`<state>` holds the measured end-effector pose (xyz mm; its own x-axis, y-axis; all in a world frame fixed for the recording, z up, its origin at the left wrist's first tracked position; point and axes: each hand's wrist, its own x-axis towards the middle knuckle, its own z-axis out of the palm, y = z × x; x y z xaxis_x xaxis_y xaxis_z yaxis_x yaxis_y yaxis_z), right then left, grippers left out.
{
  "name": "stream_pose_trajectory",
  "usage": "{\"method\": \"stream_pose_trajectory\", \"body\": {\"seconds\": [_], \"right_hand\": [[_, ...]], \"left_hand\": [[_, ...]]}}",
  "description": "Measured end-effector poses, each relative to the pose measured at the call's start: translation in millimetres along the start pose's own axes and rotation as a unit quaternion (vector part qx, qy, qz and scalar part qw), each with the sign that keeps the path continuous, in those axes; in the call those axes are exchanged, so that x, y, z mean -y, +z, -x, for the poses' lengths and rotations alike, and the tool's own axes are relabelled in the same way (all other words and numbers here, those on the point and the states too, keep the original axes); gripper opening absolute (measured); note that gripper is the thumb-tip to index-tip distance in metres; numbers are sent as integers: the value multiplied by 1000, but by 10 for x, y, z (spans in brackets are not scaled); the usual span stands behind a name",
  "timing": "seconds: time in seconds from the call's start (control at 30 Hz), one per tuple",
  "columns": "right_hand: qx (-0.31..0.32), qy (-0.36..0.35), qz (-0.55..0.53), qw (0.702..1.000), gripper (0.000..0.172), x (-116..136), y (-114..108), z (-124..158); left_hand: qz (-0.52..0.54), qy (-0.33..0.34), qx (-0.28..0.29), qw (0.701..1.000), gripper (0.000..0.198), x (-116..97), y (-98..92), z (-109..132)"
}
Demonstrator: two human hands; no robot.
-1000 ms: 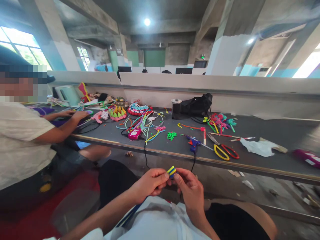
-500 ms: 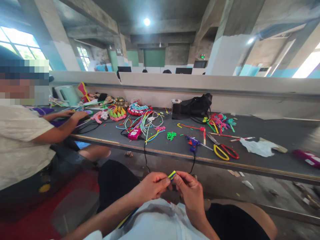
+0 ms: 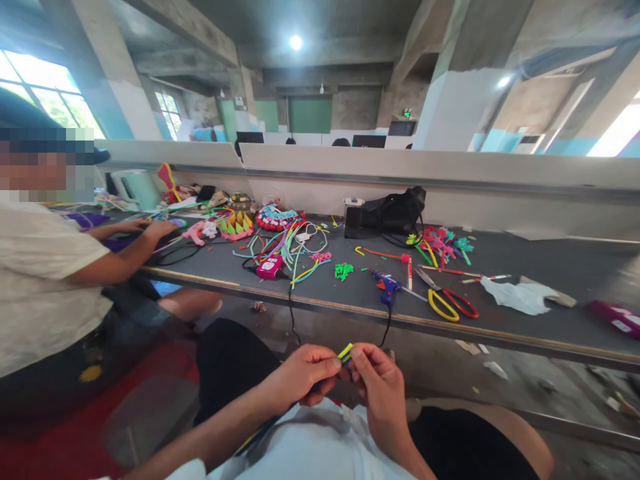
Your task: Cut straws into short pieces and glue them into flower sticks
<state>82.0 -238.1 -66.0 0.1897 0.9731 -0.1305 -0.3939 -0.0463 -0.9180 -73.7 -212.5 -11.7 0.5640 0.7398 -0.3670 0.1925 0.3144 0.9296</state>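
Over my lap, my left hand (image 3: 315, 370) pinches a narrow yellow-and-blue strip (image 3: 345, 352) between thumb and forefinger. A short end of it sticks out past the fingertips. My right hand (image 3: 379, 380) closes its thumb and fingertips on that same end from the other side. A similar yellow-and-blue length shows under my left forearm; whether it joins the strip is hidden. On the table edge beyond my hands lie a blue glue gun (image 3: 388, 288) and scissors (image 3: 445, 300) with one yellow and one red handle.
The dark table (image 3: 530, 333) holds green snippets (image 3: 343, 271), a tangle of coloured strips (image 3: 295, 247), a magenta box (image 3: 270, 266), a black bag (image 3: 400, 213) and white paper (image 3: 517, 295). Cords hang over its front edge. A co-worker (image 3: 45, 267) sits at the left.
My fingers have shifted slightly on the strip, and a little more of its yellow end shows between them. The things on the table have stayed put.
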Motion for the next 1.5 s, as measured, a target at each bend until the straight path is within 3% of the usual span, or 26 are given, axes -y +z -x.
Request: {"method": "stream_pose_trajectory", "body": {"seconds": [0.1,0.3,0.43,0.63,0.87,1.2,1.5], "right_hand": [[5,-29,42,999,35,-2,-11,-9],[-12,-227,209,951,29,26,-42,-10],[-4,-270,220,938,22,65,-28,7],[10,-281,212,936,24,30,-48,-12],[-53,-187,179,964,38,-25,-68,-14],[-42,-300,204,931,20,29,-55,-8],[-44,-276,205,938,25,41,-21,22]], "left_hand": [[12,4,2,1000,44,8,3,-6],[35,12,14,999,47,19,14,-14],[41,5,12,999,46,3,23,1],[39,12,6,999,48,1,28,3],[43,38,-22,998,44,-25,-23,-17],[27,17,-19,999,44,-49,22,-9],[5,13,-4,1000,45,5,16,-25]]}}
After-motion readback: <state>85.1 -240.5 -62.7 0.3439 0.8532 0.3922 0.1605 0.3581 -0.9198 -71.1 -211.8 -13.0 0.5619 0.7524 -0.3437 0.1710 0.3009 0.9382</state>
